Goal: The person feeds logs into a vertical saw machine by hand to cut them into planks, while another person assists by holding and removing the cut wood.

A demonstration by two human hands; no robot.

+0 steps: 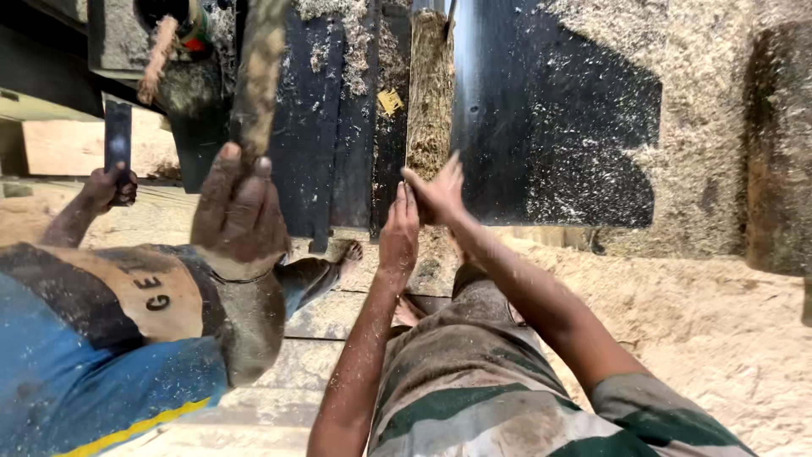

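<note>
Below the head camera, two bare forearms of the wearer reached forward, dusted with sawdust. Left hand (399, 233) was raised with fingers straight and together, released, gripping nothing, its tips near the bottom of one upright sawdust-caked wooden strip (431, 93). Right hand (438, 193) sat just beside it, fingers spread loose, also released, touching or nearly touching the strip's lower end; contact could not be told for sure. The strip stood between dark metal machine panels (550, 118), one large black plate to its right speckled with sawdust. A co-worker was at left in a blue shirt (76, 372) with a yellow stripe: two of that person's hands showed, one hand (241, 211) clenched around a rough vertical wooden pole (258, 68), the other hand (108, 186) farther left grasping a dark flat bar (117, 135). One bare foot (348, 251) showed near the machine base. Sawdust (719, 338) covered the ground at right. The wearer's striped green-and-white shirt (507, 406) filled the bottom of the view.
</note>
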